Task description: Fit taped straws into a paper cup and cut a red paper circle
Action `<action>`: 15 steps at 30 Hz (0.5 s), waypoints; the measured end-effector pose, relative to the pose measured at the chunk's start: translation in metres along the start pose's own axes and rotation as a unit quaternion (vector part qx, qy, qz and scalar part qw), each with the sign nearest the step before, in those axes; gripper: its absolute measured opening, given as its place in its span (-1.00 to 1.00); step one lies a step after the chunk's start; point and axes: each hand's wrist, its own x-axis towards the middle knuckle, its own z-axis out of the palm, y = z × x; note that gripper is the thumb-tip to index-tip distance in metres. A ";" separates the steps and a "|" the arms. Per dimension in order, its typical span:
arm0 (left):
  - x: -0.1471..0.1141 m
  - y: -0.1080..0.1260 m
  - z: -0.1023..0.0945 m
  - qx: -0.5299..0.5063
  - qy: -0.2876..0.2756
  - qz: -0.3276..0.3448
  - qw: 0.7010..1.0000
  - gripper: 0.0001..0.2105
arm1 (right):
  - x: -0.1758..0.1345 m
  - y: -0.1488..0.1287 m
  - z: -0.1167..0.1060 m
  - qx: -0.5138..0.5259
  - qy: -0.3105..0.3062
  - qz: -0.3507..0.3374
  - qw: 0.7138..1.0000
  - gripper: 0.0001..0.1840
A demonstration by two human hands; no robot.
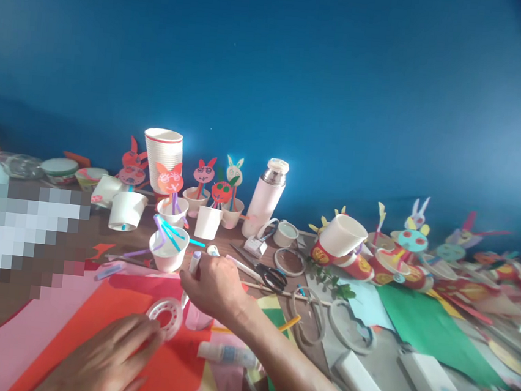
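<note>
While our right hand (215, 286) pinches a white pen (195, 263) upright over the coloured paper, fingers closed around it, our left hand (111, 356) sits half-curled beside the white ring (177, 318) on the red sheet (179, 372); blur hides whether it grips.

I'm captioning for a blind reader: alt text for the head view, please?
A person's right hand holds a pen over coloured paper; the left hand is at a white ring. Behind, cups with paper faces line a blue wall.
</note>
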 end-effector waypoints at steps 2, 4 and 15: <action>0.004 -0.001 -0.003 0.020 0.001 0.009 1.000 -0.66 | 0.001 -0.001 0.001 -0.004 -0.002 0.003 1.000 -0.73; 0.009 0.000 -0.007 0.033 0.000 0.011 0.999 -0.67 | 0.002 -0.002 0.001 -0.009 -0.005 0.006 1.000 -0.72; 0.032 0.011 -0.035 -0.019 -0.042 -0.042 0.998 -0.68 | 0.006 -0.007 -0.002 -0.034 -0.035 0.017 0.999 -0.77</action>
